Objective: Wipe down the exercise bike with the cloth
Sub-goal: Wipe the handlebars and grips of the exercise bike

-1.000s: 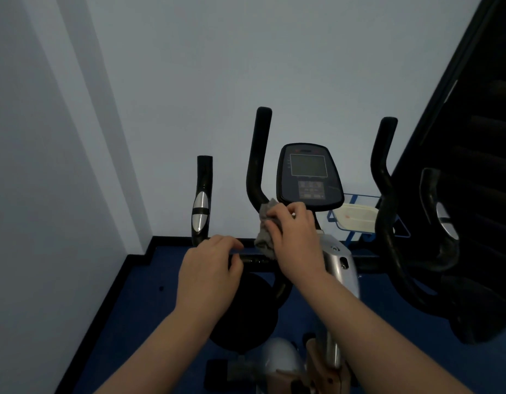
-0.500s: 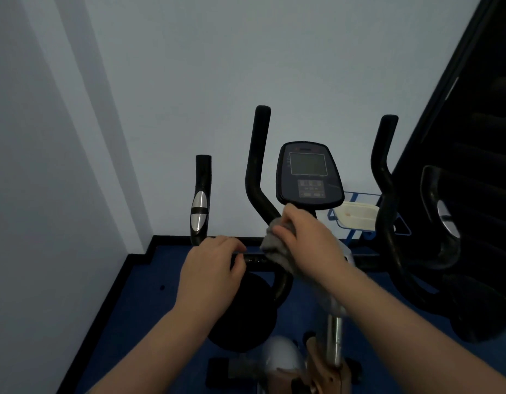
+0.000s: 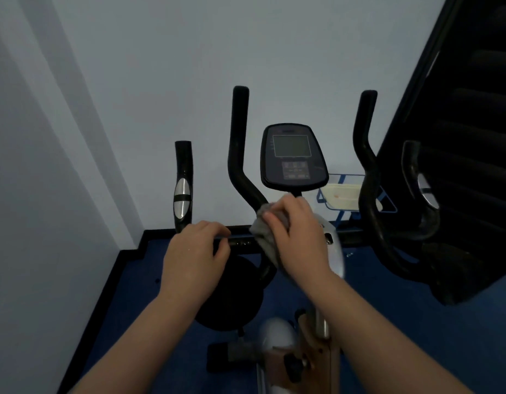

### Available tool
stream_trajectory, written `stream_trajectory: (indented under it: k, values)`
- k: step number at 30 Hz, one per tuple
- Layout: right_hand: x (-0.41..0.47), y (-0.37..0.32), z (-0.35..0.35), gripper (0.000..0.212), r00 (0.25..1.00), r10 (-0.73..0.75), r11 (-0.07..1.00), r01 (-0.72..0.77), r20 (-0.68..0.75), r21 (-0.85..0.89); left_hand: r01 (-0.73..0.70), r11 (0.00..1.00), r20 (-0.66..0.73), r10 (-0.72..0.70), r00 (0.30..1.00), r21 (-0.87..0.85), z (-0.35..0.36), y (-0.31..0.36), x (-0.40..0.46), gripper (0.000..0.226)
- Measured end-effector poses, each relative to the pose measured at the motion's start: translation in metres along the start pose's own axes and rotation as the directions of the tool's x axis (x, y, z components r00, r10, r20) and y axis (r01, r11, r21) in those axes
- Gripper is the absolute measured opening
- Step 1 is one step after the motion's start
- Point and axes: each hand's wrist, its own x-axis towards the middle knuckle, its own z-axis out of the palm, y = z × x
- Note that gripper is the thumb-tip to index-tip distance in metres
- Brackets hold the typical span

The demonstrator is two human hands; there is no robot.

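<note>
Change: the right hand (image 3: 298,237) is much where it was half a second ago, low on the inner left handlebar (image 3: 240,155), after sitting higher up that bar a full second back; the view has tilted down a touch, the bike lower in frame.
Exercise bike (image 3: 334,240): dead centre, in a corner on blue floor (image 3: 388,302) – black curved bars, silver-grey column, dark disc below.
Console (image 3: 293,156): black oval, grey blank screen above a button panel; any lettering is too blurred to read.
Left grip post (image 3: 183,183): upright, black with a silver sensor pad.
Cloth (image 3: 264,234): grey, bunched, wrapped against the bend where the inner bar meets the crossbar (image 3: 241,240).
Right hand: fingers curled round the cloth, pressing it onto the bar.
Left hand (image 3: 195,257): fingers curled over the crossbar, just left of the cloth – holding it.
Background: a white tray (image 3: 342,196) on a blue wire rack (image 3: 388,204) behind the right bars.
Brands, labels: none legible.
</note>
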Motion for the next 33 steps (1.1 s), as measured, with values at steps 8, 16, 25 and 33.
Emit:
stream_trajectory:
  k: [8, 16, 25, 33]
  values:
    - [-0.071, 0.02, 0.013, 0.008, 1.0, -0.015, 0.99, 0.014, 0.003, 0.142, -0.008, 1.0, -0.023, 0.008, 1.0, -0.024, -0.001, -0.001, -0.002, 0.015]
    - [0.014, -0.002, 0.016, 0.008, 0.999, -0.009, 0.991, 0.016, 0.052, -0.132, -0.039, 0.998, -0.009, 0.039, 0.999, -0.041, -0.003, 0.001, -0.001, 0.016]
    - [0.057, -0.011, 0.017, 0.009, 0.996, -0.089, 0.99, 0.089, 0.005, -0.11, -0.131, 0.981, -0.103, 0.117, 0.988, -0.143, -0.015, -0.029, 0.056, 0.025]
    - [0.044, 0.005, 0.027, 0.016, 0.991, -0.099, 0.988, 0.109, 0.092, -0.107, -0.13, 0.991, -0.037, 0.129, 0.991, -0.028, -0.029, -0.059, 0.123, 0.055]
